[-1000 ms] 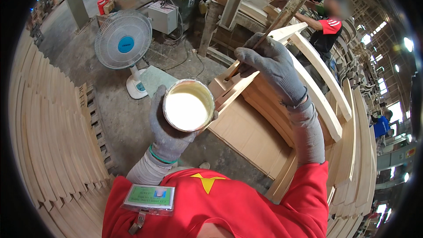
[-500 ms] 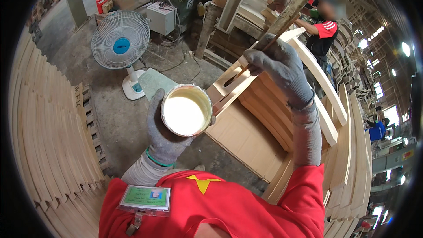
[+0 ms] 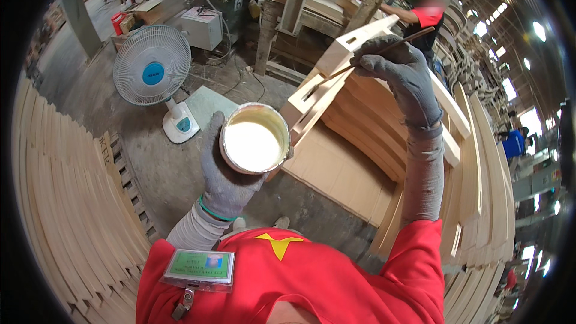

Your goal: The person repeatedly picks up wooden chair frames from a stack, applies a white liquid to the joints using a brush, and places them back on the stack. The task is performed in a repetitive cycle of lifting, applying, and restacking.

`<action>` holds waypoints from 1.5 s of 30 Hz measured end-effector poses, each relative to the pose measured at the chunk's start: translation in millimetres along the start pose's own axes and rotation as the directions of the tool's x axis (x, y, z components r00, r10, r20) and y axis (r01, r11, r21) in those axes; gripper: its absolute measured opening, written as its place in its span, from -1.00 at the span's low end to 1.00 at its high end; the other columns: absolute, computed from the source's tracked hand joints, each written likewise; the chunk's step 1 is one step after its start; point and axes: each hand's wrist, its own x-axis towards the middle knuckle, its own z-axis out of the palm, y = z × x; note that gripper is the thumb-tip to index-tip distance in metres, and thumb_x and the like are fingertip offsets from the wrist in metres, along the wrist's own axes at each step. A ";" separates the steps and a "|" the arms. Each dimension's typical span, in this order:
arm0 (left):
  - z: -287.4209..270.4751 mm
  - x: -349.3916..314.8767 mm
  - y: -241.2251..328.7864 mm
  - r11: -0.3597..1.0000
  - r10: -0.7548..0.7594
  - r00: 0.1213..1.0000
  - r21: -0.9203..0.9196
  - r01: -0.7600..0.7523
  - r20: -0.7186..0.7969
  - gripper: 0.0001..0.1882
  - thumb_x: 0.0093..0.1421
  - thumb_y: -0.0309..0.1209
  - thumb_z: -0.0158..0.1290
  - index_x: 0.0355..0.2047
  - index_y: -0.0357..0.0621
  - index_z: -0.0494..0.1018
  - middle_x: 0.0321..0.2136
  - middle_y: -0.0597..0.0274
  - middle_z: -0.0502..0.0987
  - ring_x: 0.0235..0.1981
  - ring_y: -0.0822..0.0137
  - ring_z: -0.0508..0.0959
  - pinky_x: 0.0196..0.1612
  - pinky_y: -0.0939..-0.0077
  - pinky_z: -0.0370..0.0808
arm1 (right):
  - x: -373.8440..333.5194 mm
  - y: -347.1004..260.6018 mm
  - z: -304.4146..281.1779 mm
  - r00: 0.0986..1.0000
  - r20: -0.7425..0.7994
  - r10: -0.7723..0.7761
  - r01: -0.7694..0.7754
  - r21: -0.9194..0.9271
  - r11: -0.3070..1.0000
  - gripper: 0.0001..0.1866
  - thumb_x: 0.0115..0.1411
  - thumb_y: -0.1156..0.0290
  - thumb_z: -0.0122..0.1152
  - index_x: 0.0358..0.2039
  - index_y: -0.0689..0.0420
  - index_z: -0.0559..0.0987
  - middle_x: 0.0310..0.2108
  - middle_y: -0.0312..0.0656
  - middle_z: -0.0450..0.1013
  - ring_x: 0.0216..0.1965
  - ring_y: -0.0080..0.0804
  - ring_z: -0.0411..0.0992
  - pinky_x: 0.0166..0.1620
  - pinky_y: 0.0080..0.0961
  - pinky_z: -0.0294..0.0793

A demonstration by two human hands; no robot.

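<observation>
My gloved left hand (image 3: 225, 174) is wrapped round a round tub (image 3: 283, 135) of creamy white liquid, tilted so its inside shows. In my gloved right hand (image 3: 399, 75) a thin brown stick (image 3: 420, 33) is pinched; its back end rises past the knuckles. The stick's lower end points down and left, at the edge of a slot in a pale wooden piece (image 3: 298, 101). Whether the tip touches the wood I cannot tell. A second piece with a slot (image 3: 348, 42) lies just beyond. Beneath my right hand are curved wooden parts (image 3: 372, 117) stacked above a flat brown board (image 3: 342, 168).
On the left stands a tall stack of curved wooden slats (image 3: 66, 198) beside a pallet (image 3: 133, 189). A white fan (image 3: 153, 66) with a blue hub is on the floor ahead. A co-worker (image 3: 426, 15) is at the far right, behind a wooden bench (image 3: 270, 42). More slats (image 3: 480, 186) line the right.
The stick in my right hand has gone from steep to a flatter slant, and that hand sits slightly further right. The tub stays in my left hand. The view has shifted somewhat.
</observation>
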 end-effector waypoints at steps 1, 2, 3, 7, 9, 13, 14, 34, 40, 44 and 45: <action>2.3 -0.9 2.9 0.999 -0.033 0.999 -0.012 0.034 0.032 -0.39 0.26 0.05 -0.33 0.08 -0.20 0.20 -0.02 -0.04 0.36 0.00 -0.02 0.41 0.02 0.01 0.42 | -8.4 -0.8 1.5 0.997 -0.079 -0.013 0.013 0.001 1.000 -0.79 0.09 0.51 0.16 -0.26 0.34 0.50 -0.35 -0.10 0.50 -0.31 -0.40 0.50 -0.17 -0.50 0.52; 5.1 -1.5 5.2 0.997 -0.069 0.996 -0.023 0.071 0.064 -0.39 0.25 0.05 -0.32 0.08 -0.20 0.22 -0.03 -0.03 0.37 0.00 0.00 0.41 0.03 0.03 0.42 | -17.8 -2.7 2.4 0.987 -0.161 -0.026 0.027 0.000 1.000 -0.79 0.09 0.50 0.18 -0.26 0.33 0.50 -0.36 -0.11 0.50 -0.33 -0.42 0.50 -0.20 -0.52 0.52; 9.2 -2.2 7.2 0.992 -0.119 0.988 -0.026 0.122 0.094 -0.40 0.25 0.04 -0.31 0.08 -0.20 0.23 -0.03 -0.01 0.38 -0.01 0.03 0.42 0.03 0.06 0.42 | -28.0 -5.9 2.7 0.969 -0.244 -0.039 0.040 -0.004 0.999 -0.78 0.08 0.49 0.19 -0.26 0.32 0.51 -0.37 -0.12 0.51 -0.35 -0.43 0.50 -0.22 -0.54 0.53; 11.6 -8.5 15.7 0.984 -0.128 0.988 0.134 0.116 0.089 -0.40 0.25 0.03 -0.30 0.06 -0.21 0.27 -0.04 0.06 0.41 -0.04 0.16 0.46 0.02 0.19 0.42 | -93.7 -44.1 48.6 0.940 -0.325 -0.103 0.167 0.178 0.970 -0.87 0.07 0.56 0.16 -0.36 0.33 0.48 -0.38 -0.06 0.50 -0.40 -0.39 0.50 -0.28 -0.50 0.54; 17.5 -12.4 11.6 0.970 -0.169 0.971 0.204 0.134 0.166 -0.41 0.25 0.01 -0.31 0.06 -0.23 0.26 -0.04 0.03 0.41 -0.04 0.17 0.46 0.04 0.22 0.41 | -128.7 -53.0 72.0 0.964 -0.244 -0.103 0.166 0.251 0.954 -0.88 0.01 0.65 0.16 -0.38 0.32 0.48 -0.38 -0.01 0.49 -0.41 -0.35 0.50 -0.31 -0.46 0.53; 32.2 -15.8 -7.2 0.925 -0.239 0.940 0.351 0.143 0.244 -0.44 0.24 -0.08 -0.25 0.08 -0.26 0.22 -0.02 0.03 0.39 0.00 0.19 0.43 0.10 0.26 0.33 | -171.3 -54.7 97.6 0.956 -0.274 -0.109 0.111 -0.009 0.994 -0.84 -0.05 0.73 0.18 -0.39 0.33 0.48 -0.35 0.06 0.48 -0.40 -0.30 0.50 -0.28 -0.49 0.52; 36.3 -16.8 -13.2 0.913 -0.255 0.929 0.384 0.140 0.268 -0.45 0.24 -0.10 -0.24 0.09 -0.26 0.21 -0.02 0.03 0.39 0.01 0.20 0.42 0.11 0.27 0.31 | -180.5 -58.8 95.0 0.951 -0.295 -0.091 0.086 -0.029 0.996 -0.84 -0.05 0.73 0.18 -0.40 0.33 0.48 -0.35 0.07 0.47 -0.38 -0.29 0.50 -0.28 -0.47 0.52; 77.4 -29.3 -228.9 0.958 -0.211 0.825 0.280 0.067 0.524 -0.44 0.29 -0.10 -0.30 0.11 -0.33 0.14 0.08 -0.08 0.28 0.05 0.10 0.38 0.08 0.19 0.37 | -347.6 -42.2 17.7 0.585 -0.788 -0.191 0.253 -0.046 0.966 -0.86 0.05 0.65 0.14 -0.34 0.25 0.45 -0.35 0.10 0.45 -0.31 -0.15 0.50 -0.26 -0.34 0.56; 90.5 -26.4 -268.1 0.944 -0.330 0.839 0.155 0.291 0.433 -0.44 0.26 -0.12 -0.25 0.10 -0.33 0.17 0.01 -0.01 0.35 0.01 0.16 0.41 0.05 0.25 0.39 | -367.8 -38.4 0.8 0.659 -0.701 -0.273 0.178 -0.207 0.962 -0.90 0.04 0.61 0.20 -0.40 0.26 0.49 -0.34 0.10 0.49 -0.35 -0.20 0.52 -0.27 -0.38 0.54; 87.5 -14.1 -291.8 0.920 -0.386 0.872 0.193 0.340 0.301 -0.41 0.21 -0.11 -0.18 0.13 -0.26 0.13 -0.08 0.04 0.41 -0.05 0.18 0.45 0.02 0.26 0.41 | -373.1 -38.3 -15.4 0.639 -0.715 -0.284 0.129 -0.265 0.956 -0.92 0.07 0.53 0.19 -0.42 0.26 0.52 -0.35 0.09 0.49 -0.38 -0.21 0.52 -0.29 -0.42 0.53; 85.6 -10.4 -297.7 0.917 -0.388 0.881 0.205 0.341 0.271 -0.40 0.21 -0.11 -0.18 0.13 -0.27 0.13 -0.08 0.03 0.41 -0.06 0.18 0.46 0.02 0.26 0.40 | -366.4 -32.9 -19.5 0.565 -0.741 -0.363 0.187 -0.314 0.931 -0.89 0.11 0.50 0.17 -0.39 0.27 0.48 -0.39 0.05 0.49 -0.41 -0.26 0.51 -0.31 -0.44 0.53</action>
